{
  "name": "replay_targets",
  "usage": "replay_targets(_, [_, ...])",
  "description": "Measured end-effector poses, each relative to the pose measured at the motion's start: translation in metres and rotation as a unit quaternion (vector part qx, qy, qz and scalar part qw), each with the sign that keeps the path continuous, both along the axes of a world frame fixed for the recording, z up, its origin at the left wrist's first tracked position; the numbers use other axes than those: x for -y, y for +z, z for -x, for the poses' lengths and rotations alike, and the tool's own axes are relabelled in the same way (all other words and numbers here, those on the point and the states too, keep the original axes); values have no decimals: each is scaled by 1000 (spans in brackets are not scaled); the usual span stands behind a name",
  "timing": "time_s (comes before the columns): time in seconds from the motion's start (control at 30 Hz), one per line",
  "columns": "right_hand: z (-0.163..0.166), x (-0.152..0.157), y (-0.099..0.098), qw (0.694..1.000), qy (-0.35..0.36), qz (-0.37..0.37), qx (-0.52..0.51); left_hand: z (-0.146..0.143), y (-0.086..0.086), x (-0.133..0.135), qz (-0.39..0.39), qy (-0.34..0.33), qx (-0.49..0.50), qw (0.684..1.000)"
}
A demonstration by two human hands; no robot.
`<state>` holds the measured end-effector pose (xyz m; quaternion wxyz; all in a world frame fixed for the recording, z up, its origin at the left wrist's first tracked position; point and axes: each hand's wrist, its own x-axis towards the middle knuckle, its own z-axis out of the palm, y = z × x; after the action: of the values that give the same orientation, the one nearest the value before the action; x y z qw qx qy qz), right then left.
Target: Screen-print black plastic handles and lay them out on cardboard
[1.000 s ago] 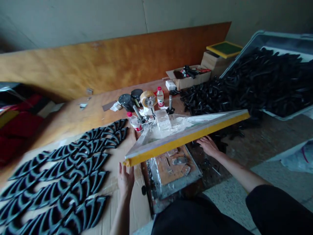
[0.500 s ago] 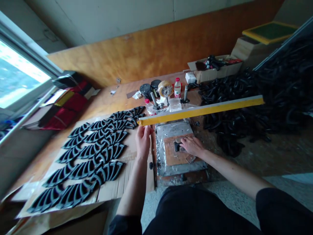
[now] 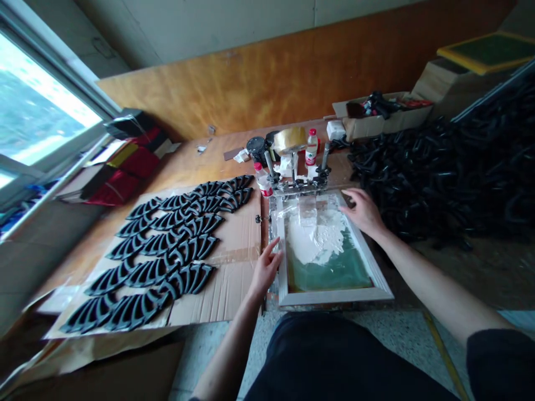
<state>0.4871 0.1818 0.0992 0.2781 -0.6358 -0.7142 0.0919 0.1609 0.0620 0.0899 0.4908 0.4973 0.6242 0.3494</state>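
A screen-printing frame [image 3: 336, 296] lies lowered in front of me, with a pale rim and green mesh. White paste [image 3: 311, 245] is spread thickly over the far half of its mesh. My left hand [image 3: 266, 268] is at the left rail, thumb and forefinger apart, holding nothing. At the far right corner is my right hand [image 3: 363, 213], its fingers spread along the rim; whether they press on it I cannot tell. A clear squeegee-like blade [image 3: 307, 211] stands in the paste near the hinge clamp [image 3: 298, 186]. Whatever lies under the screen is hidden.
Rows of curved black parts [image 3: 167, 250] cover cardboard [image 3: 238, 245] on the left. A heap of black parts [image 3: 426, 178] fills the right. Bottles [image 3: 311, 147], a tape roll [image 3: 290, 139], black tubs [image 3: 256, 148] and an open carton [image 3: 388, 125] stand behind.
The frame has swung down from its raised position and now covers the board and the black part. My right hand has left that part for the frame's far right; my left has come nearer.
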Motion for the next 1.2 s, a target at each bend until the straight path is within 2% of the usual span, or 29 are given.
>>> replay_targets(0.03, [17,-3,5,999,37,-27,14,-1,-14,1,9,1,-30,1000])
replay_targets(0.1, [53,-6,11,992,103,-30,67,-3,-37,-1,15,3,-93,996])
replay_targets(0.17, [81,-4,11,984,139,21,113,-4,-50,-4,19,-2,-137,990])
replay_targets(0.23, [96,5,6,972,166,84,140,-2,-56,-6,19,-14,-159,987])
replay_targets(0.3, [97,22,-2,961,200,107,157,-1,-57,-7,18,-28,-169,985])
replay_targets(0.43, [79,60,-14,927,341,40,151,0,-59,-5,22,-32,-163,986])
replay_targets(0.5, [70,68,-13,903,406,31,137,0,-61,-5,22,-26,-152,988])
replay_targets(0.57, [65,64,-10,893,430,44,125,-1,-63,-4,20,-20,-145,989])
replay_targets(0.63, [67,58,-9,908,401,43,109,-1,-63,-4,18,-12,-137,990])
replay_targets(0.73, [72,59,-18,935,344,-14,87,-1,-60,-3,17,-5,-124,992])
replay_targets(0.8, [72,69,-25,931,354,-39,78,-2,-57,-3,22,1,-120,993])
replay_targets(0.9, [71,76,-26,919,387,-11,75,-3,-52,-3,29,13,-114,993])
replay_targets(0.97, [76,66,-15,931,357,11,72,-3,-46,-4,31,11,-96,995])
replay_targets(1.03, [84,45,2,955,291,15,59,-1,-35,-4,34,0,-58,998])
replay_targets(1.13, [78,3,31,981,192,2,39,1,-7,-4,28,-5,28,999])
replay_targets(1.2, [52,-20,43,992,125,-11,12,-1,17,-7,12,20,88,996])
